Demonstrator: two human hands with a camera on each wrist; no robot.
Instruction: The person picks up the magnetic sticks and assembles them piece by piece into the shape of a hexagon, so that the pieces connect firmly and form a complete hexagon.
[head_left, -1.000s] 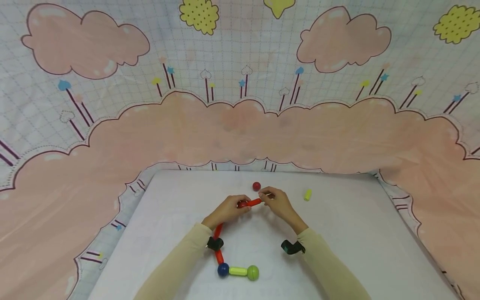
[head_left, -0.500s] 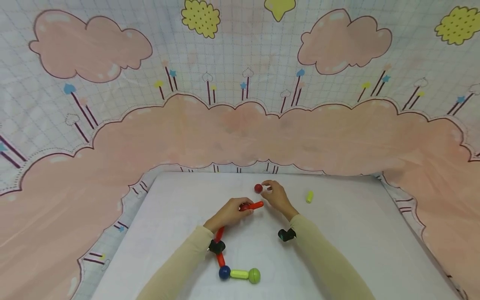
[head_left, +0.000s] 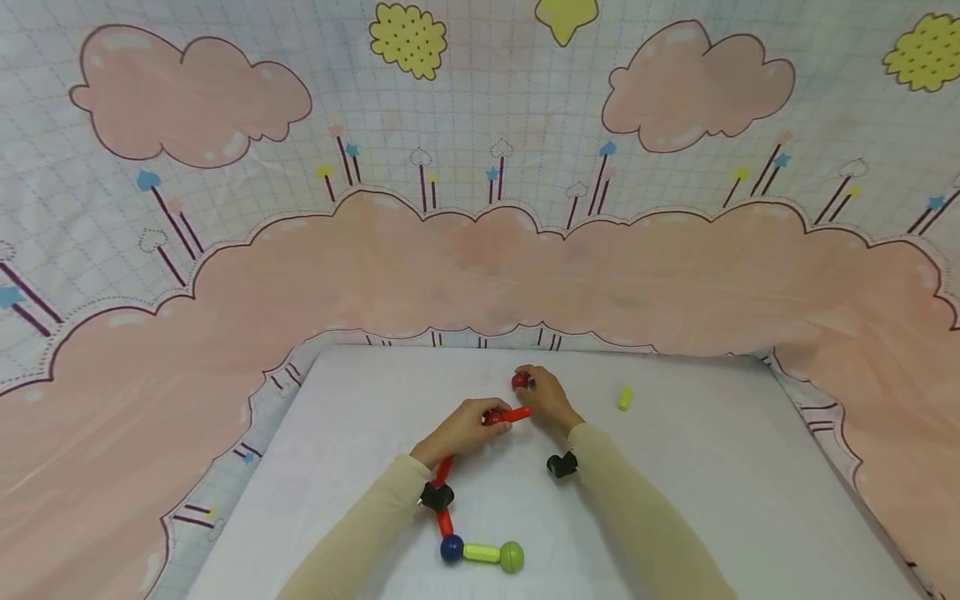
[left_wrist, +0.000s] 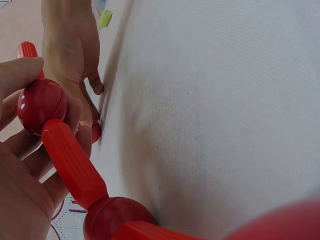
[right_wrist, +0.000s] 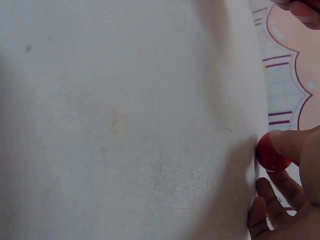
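A glossy, plastic-looking red ball [right_wrist: 272, 152] sits between the thumb and a finger of the right hand [head_left: 551, 400], which pinch it just above the white, cloth-like surface [head_left: 675, 475] or on it; which of these cannot be told. The hand's other fingers are bent below the ball in the right wrist view.

Just beside those fingers, on the near side, the left hand [head_left: 460, 430] pinches a second glossy red ball [left_wrist: 42, 106], its fingers curled around it. From this ball a ridged orange-red plastic rod [head_left: 517, 414] juts past the left fingertips toward the right hand, its far end free. On the ball's other side, a second ridged orange-red rod [left_wrist: 75, 165] runs back from the fingers to a third red ball [left_wrist: 117, 220].

Farther back from the left fingers, beyond the black wrist camera [head_left: 437, 497], a short orange-red rod [head_left: 446, 523] meets a dark blue ball [head_left: 452, 549]; a yellow-green rod [head_left: 482, 553] joins that to a lime-green grooved ball [head_left: 512, 557].

Well apart to the right of the right fingers lies a loose yellow-green cylinder [head_left: 626, 398]. Beyond both hands hangs a fabric backdrop [head_left: 525, 267] printed with pink clouds.
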